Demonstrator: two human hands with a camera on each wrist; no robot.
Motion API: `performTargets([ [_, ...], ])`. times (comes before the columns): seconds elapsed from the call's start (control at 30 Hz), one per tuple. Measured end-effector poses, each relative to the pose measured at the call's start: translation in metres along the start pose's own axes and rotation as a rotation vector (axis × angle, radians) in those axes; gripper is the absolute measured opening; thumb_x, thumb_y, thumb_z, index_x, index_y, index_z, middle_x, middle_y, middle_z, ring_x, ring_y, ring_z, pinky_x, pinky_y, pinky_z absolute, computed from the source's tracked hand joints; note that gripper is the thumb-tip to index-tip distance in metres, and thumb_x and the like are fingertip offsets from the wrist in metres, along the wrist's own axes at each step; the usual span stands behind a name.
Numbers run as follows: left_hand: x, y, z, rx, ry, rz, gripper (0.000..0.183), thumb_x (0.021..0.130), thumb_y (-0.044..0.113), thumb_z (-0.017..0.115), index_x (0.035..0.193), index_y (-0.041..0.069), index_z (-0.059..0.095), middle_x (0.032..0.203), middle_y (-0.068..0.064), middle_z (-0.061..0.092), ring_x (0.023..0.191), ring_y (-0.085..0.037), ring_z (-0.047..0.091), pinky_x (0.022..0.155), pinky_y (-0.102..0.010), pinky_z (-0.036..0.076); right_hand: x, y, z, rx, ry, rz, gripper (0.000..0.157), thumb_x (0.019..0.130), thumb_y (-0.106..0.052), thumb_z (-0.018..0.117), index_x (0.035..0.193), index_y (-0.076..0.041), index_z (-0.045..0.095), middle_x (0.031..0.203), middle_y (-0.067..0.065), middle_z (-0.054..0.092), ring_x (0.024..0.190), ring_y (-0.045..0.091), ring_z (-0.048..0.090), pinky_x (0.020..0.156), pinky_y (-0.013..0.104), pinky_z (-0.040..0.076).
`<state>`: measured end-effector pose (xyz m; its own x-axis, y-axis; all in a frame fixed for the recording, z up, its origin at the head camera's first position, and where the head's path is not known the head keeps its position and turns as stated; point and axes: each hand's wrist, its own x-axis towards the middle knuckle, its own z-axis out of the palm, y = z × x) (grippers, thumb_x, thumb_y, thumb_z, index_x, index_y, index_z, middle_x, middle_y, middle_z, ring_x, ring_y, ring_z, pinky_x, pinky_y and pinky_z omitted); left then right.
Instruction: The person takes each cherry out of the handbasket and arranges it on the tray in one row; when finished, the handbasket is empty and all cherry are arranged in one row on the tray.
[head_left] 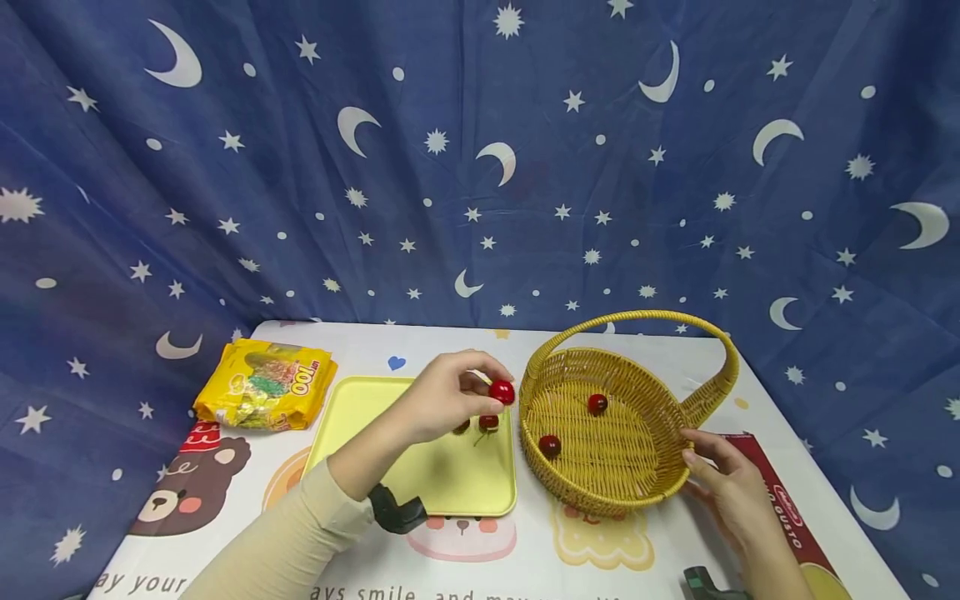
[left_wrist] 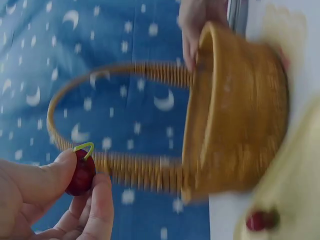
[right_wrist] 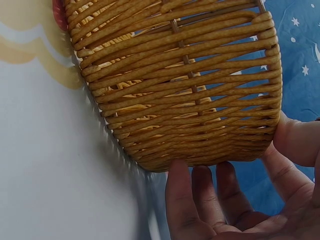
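My left hand (head_left: 442, 398) pinches a red cherry (head_left: 502, 392) between thumb and fingers, over the right side of the pale yellow tray (head_left: 352, 417). In the left wrist view, a green stem sticks up from that cherry (left_wrist: 82, 176). On the tray, under the hand, lies another cherry (head_left: 488, 422), with a dark one (head_left: 461, 427) partly hidden beside it. The woven basket (head_left: 600, 502) stands upright right of the tray, holding two cherries (head_left: 597, 404). My right hand (head_left: 731, 492) grips the basket's right rim, thumb at the edge and fingers against the outer wall (right_wrist: 195, 115).
A tall arched handle (head_left: 645, 316) rises over the basket. At the back left lies a yellow snack packet (head_left: 266, 383). Behind my right hand is a dark red box (head_left: 780, 500) on the printed tablecloth. A blue star-patterned curtain (head_left: 420, 167) hangs behind the table.
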<state>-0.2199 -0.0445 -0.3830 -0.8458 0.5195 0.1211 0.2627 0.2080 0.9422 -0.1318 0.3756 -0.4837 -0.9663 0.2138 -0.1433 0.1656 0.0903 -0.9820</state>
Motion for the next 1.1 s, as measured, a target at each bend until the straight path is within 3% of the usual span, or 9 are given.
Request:
performTargets([
  [0.07,-0.004,-0.009,-0.02,0.025,0.035,-0.022,0.029,0.091,-0.005,0.079,0.118,0.002,0.075,0.115,-0.016,0.076,0.089,-0.019,0.075,0.075,-0.028,0.062,-0.001,0.0,0.001,-0.003,0.0,0.0,0.037,0.105,-0.016,0.07,0.142,-0.019,0.069,0.117,-0.022,0.064,0.105,-0.004,0.062,0.082,0.024,0.062],
  [0.2,-0.014,-0.034,-0.052,0.17,0.084,-0.079,0.03,0.093,-0.001,0.079,0.122,0.006,0.076,0.116,-0.014,0.076,0.089,-0.019,0.074,0.083,-0.032,0.062,-0.001,0.0,0.001,-0.013,0.003,0.001,0.041,0.105,-0.018,0.071,0.145,-0.015,0.066,0.119,-0.022,0.063,0.106,-0.005,0.062,0.083,0.023,0.061],
  [0.37,-0.026,-0.071,-0.073,0.315,0.123,-0.174,0.026,0.092,0.001,0.08,0.117,0.008,0.08,0.115,-0.013,0.077,0.085,-0.019,0.071,0.078,-0.032,0.057,-0.001,0.0,0.002,-0.011,-0.001,0.002,0.043,0.105,-0.019,0.072,0.147,-0.012,0.064,0.123,-0.021,0.06,0.107,-0.004,0.061,0.083,0.023,0.062],
  [0.5,-0.034,-0.092,-0.08,0.358,0.123,-0.263,0.025,0.09,-0.001,0.081,0.115,0.005,0.077,0.113,-0.014,0.074,0.082,-0.019,0.068,0.075,-0.031,0.055,-0.001,-0.002,0.002,-0.018,-0.003,0.0,0.044,0.105,-0.019,0.072,0.147,-0.012,0.064,0.122,-0.02,0.061,0.107,-0.004,0.062,0.083,0.023,0.062],
  [0.63,-0.038,-0.108,-0.081,0.394,0.109,-0.324,0.025,0.09,0.0,0.082,0.113,0.008,0.078,0.112,-0.012,0.072,0.084,-0.019,0.065,0.077,-0.032,0.052,-0.001,-0.003,0.003,-0.013,-0.003,-0.003,0.043,0.105,-0.019,0.071,0.147,-0.012,0.064,0.121,-0.02,0.062,0.106,-0.004,0.062,0.083,0.023,0.062],
  [0.87,-0.04,-0.118,-0.08,0.45,0.063,-0.34,0.024,0.089,0.0,0.082,0.109,0.012,0.079,0.107,-0.006,0.075,0.097,-0.021,0.064,0.092,-0.042,0.051,-0.001,-0.001,0.001,0.018,-0.009,-0.009,0.036,0.105,-0.015,0.07,0.142,-0.018,0.068,0.122,-0.02,0.062,0.106,-0.003,0.062,0.083,0.023,0.062],
  [1.1,-0.039,-0.117,-0.079,0.452,0.046,-0.341,0.025,0.089,0.0,0.081,0.111,0.011,0.079,0.107,-0.006,0.076,0.098,-0.021,0.065,0.093,-0.043,0.053,0.0,0.0,0.001,0.013,-0.011,-0.015,0.037,0.106,-0.015,0.07,0.143,-0.016,0.067,0.123,-0.02,0.061,0.106,-0.004,0.061,0.083,0.023,0.062],
])
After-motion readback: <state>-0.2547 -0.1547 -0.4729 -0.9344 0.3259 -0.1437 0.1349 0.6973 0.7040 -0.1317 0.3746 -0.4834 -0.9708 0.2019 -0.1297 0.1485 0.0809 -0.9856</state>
